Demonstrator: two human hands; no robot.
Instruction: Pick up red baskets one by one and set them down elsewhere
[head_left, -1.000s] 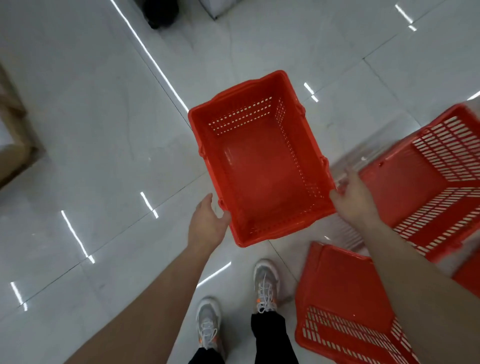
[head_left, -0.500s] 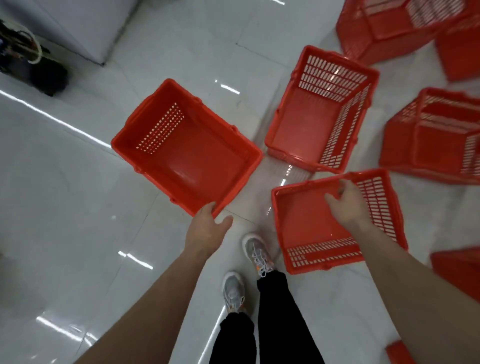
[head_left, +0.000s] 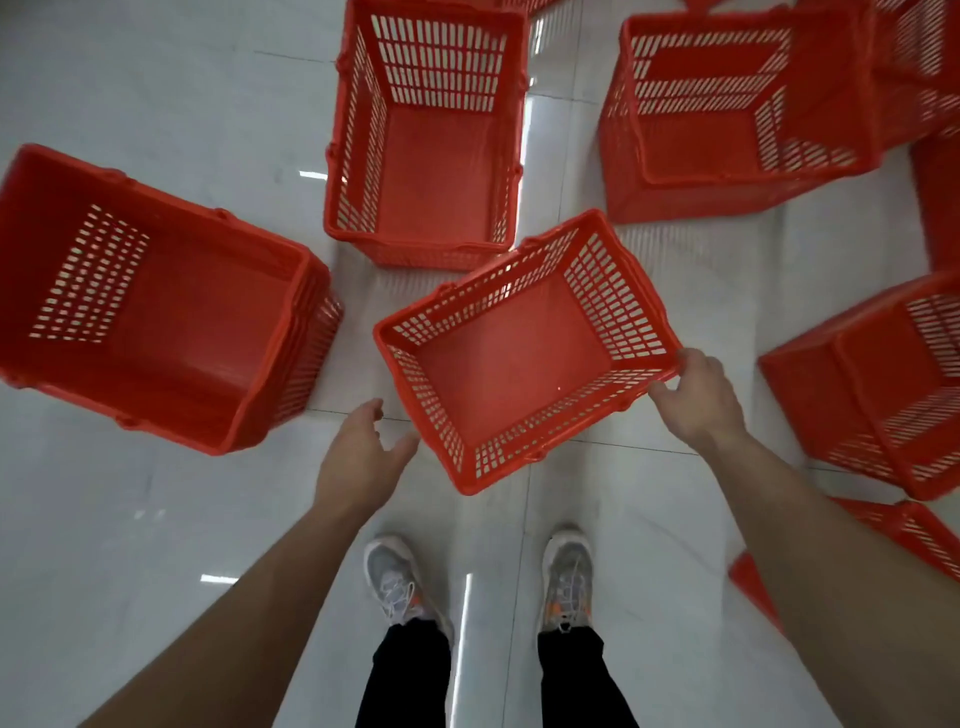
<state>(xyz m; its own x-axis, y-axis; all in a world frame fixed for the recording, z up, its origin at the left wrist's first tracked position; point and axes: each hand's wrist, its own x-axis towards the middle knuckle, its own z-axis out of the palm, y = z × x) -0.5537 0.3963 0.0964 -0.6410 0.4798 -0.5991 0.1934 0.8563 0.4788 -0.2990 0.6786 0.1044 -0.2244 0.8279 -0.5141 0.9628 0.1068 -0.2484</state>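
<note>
An empty red slotted basket (head_left: 511, 364) sits skewed in the middle, just ahead of my feet. My right hand (head_left: 698, 400) grips its right corner rim, fingers curled over the edge. My left hand (head_left: 363, 457) hovers with spread, relaxed fingers just off the basket's near left corner and holds nothing. Whether it touches the rim I cannot tell. To the left stands a stack of nested red baskets (head_left: 156, 322), apart from both hands.
More red baskets stand around on the glossy white tile floor: one behind (head_left: 431, 156), one at the back right (head_left: 727, 119), one on the right (head_left: 872, 384), another by my right arm (head_left: 914, 535). My grey shoes (head_left: 395, 582) are below.
My left hand has let go of the left stack and moved toward the middle basket. My right hand went from reaching over that basket to gripping its corner rim, and the basket has turned.
</note>
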